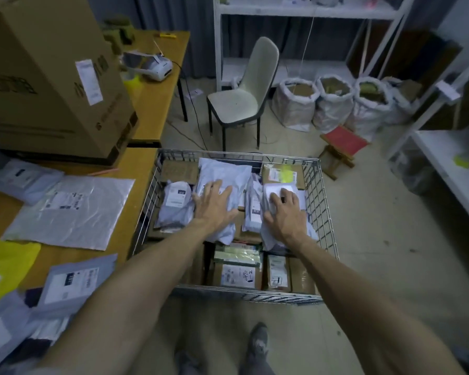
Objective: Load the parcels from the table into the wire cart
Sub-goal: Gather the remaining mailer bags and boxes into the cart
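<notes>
Head camera, looking down: a person reaches both bare arms into a wire cart [326, 212] standing just beside the edge of a wooden table [144, 169]. Left hand [214, 203] lies flat with fingers spread, pressing on a large grey mailer [222, 171] in the middle of the cart. Right hand [284, 209] rests with fingers fanned and slightly bent on a white parcel [275, 189] toward the cart's right side; whether its thumb hooks the parcel's edge cannot be told. Around the hands the cart holds more grey mailers and, along the near wall, brown cardboard boxes [301, 277]. One box label [238, 276] carries handwriting that ends in what reads as "-2"; the rest of it, and the printed shipping labels, are too blurred to read. More parcels lie on the table: a flat grey mailer [73, 209] with a printed label, a smaller grey mailer [73, 282] near the left forearm, and a yellow bag [6, 263] at the left edge of the frame. A big cardboard carton [46, 85], with a white sticker and unreadable dark print, stands farther back on the table, and a white label printer [157, 67] sits on the tabletop beyond it. Past the cart stand a pale chair [244, 90], filled white sacks [295, 104] and a red-topped stool [343, 142].
</notes>
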